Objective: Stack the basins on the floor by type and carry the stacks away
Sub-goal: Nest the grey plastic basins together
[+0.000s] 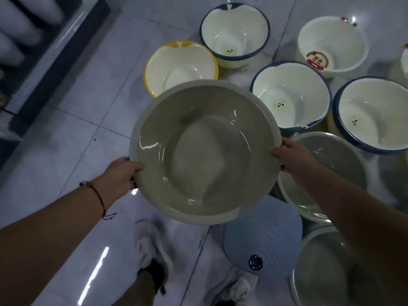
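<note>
I hold a wide grey-green basin (pixel 205 151) in the air over the tiled floor, my left hand (pixel 120 177) gripping its left rim and my right hand (pixel 287 156) its right rim. On the floor lie a yellow-rimmed cream basin (pixel 176 62), three blue-rimmed cream basins (pixel 235 34) (pixel 291 93) (pixel 373 115), and a plain cream basin (pixel 333 45) with a red label. Two more grey-green basins (pixel 331 164) (pixel 326 268) sit at the right, partly hidden by my right arm. A ribbed pale blue basin (pixel 262 237) lies upside down beneath the held one.
My two feet in white shoes (pixel 152 246) stand on the glossy floor tiles (pixel 66 151) near the bottom. A dark shelf unit (pixel 44 51) with pale rounded items runs along the left edge. Another basin's edge (pixel 405 60) shows at the far right.
</note>
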